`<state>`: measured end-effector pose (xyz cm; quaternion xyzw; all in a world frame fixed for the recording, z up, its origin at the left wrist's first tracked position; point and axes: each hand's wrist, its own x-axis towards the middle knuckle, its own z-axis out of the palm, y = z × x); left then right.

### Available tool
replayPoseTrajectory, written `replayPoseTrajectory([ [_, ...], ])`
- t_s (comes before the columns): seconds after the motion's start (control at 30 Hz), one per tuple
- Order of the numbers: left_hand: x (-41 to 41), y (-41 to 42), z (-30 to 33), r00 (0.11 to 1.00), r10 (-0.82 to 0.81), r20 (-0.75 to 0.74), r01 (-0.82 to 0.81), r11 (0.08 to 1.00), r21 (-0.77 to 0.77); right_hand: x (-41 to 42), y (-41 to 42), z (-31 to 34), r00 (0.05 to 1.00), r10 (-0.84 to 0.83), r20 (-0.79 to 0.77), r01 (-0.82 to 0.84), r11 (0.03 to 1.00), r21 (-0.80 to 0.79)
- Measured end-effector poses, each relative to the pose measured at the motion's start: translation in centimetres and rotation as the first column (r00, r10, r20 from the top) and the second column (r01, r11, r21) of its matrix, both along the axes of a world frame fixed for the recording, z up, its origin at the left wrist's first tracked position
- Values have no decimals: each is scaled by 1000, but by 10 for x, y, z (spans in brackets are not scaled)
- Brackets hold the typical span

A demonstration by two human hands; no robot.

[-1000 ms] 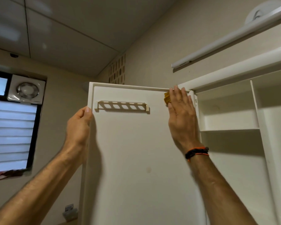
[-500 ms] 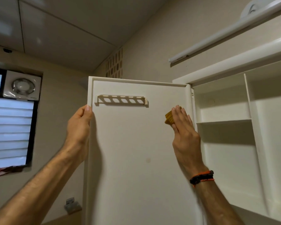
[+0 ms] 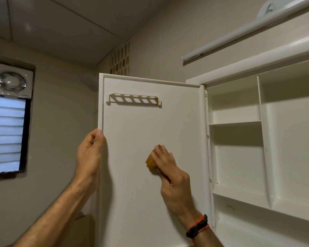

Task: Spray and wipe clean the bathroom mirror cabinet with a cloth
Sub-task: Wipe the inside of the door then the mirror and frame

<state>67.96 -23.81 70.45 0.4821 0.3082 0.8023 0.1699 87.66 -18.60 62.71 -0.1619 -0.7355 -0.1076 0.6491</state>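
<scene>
At the centre of the frame, the right hand [image 3: 169, 168] is pressing a yellow cloth [image 3: 150, 161] flat against the open cabinet door [image 3: 136, 193], fingers together, to wipe its inner face. The left hand [image 3: 89, 154] is gripping the door's free edge, fingers curled behind it, likely steadying it against the push.

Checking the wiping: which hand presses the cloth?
The right hand, the one with the wristband, presses the yellow cloth against the door; the left hand grips the door's edge.

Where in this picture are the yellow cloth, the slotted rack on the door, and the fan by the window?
Yellow wiping cloth [image 3: 150, 161], head view, the folded edge showing left of the fingers.
Cream slotted plastic rack [image 3: 134, 100], head view, middle of its bar.
White square exhaust fan [image 3: 12, 81], head view, its round centre.
</scene>
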Motion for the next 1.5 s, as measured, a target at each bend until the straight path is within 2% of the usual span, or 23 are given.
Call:
replayPoseTrajectory([
  [0.07, -1, -1, -9, 1000, -15, -10, 15, 1000, -7, -5, -11, -4, 990, 140, -17, -141, 989, -54],
  [0.17, -2, -5, -20, 999, -53, -6, 53, 999, -1, -2, -24, 7, 920, 298, -253, -336, 934, -122],
  [0.23, -7, -8, -27, 994, -107, 5, 107, 994, -2, 2, -27, 19, 884, 243, -399, -303, 949, -93],
  [0.33, -10, -10, -33, 986, -163, 17, 164, 986, -10, 9, -24, 38, 861, 82, -502, -128, 990, -57],
  [0.43, -12, -11, -36, 981, -196, 4, 196, 980, -21, -4, -25, 46, 890, -10, -457, -33, 996, -85],
  [0.57, -15, -11, -39, 974, -225, -12, 224, 973, -51, -47, -33, 28, 953, -113, -280, 87, 991, -101],
  [0.73, -18, -17, -40, 969, -247, -25, 244, 966, -85, -96, -63, -10, 997, 30, -74, -42, 983, -178],
  [0.8, -18, -21, -39, 972, -233, -40, 228, 968, -103, -98, -75, -12, 987, 115, -110, -138, 962, -236],
  [0.9, -17, -26, -35, 977, -203, -66, 195, 974, -117, -89, -87, 1, 918, 207, -337, -330, 871, -363],
  [0.97, -15, -30, -33, 980, -176, -89, 163, 978, -133, -81, -89, 12, 826, 235, -513, -475, 781, -406],
  [1.1, -13, -35, -31, 984, -117, -135, 94, 982, -165, -69, -95, 32, 500, 243, -831, -818, 447, -362],
  [1.2, -11, -40, -28, 981, -75, -178, 41, 982, -184, -61, -99, 42, 268, 112, -957, -950, 197, -243],
  [1.27, -10, -43, -28, 976, -56, -210, 14, 980, -196, -57, -103, 45, 164, 83, -983, -986, 12, -164],
  [1.3, -11, -45, -28, 973, -50, -224, 3, 979, -203, -57, -107, 46, 149, 99, -984, -986, -60, -156],
  [1.33, -11, -46, -28, 971, -49, -233, -1, 978, -211, -58, -110, 48, 170, 133, -976, -980, -83, -182],
  [1.43, -12, -48, -27, 968, -71, -241, 16, 975, -221, -63, -113, 49, 314, 222, -923, -946, -7, -324],
  [1.5, -15, -46, -27, 966, -89, -241, 36, 976, -215, -66, -112, 52, 346, 244, -906, -935, 14, -354],
])
